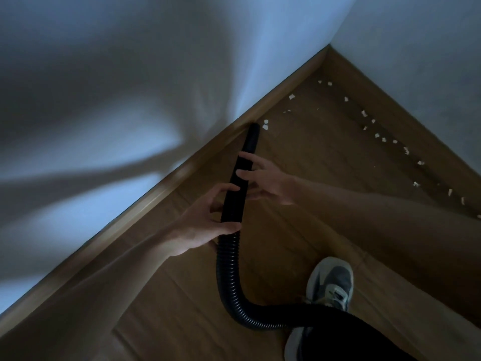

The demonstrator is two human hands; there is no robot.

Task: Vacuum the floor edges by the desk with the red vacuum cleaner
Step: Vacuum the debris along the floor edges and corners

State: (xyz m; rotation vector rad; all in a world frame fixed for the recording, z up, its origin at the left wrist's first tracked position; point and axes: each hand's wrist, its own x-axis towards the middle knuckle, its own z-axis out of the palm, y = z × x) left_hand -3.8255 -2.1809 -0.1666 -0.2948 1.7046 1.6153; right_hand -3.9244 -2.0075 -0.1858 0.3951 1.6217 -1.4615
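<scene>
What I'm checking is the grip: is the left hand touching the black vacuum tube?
Touching. The head view shows the left hand, thumb and fingers curled round the black vacuum tube, just above the ribbed hose.

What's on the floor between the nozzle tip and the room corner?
White scraps dot the floor there; the nearest lies beside the nozzle. Head view.
</scene>
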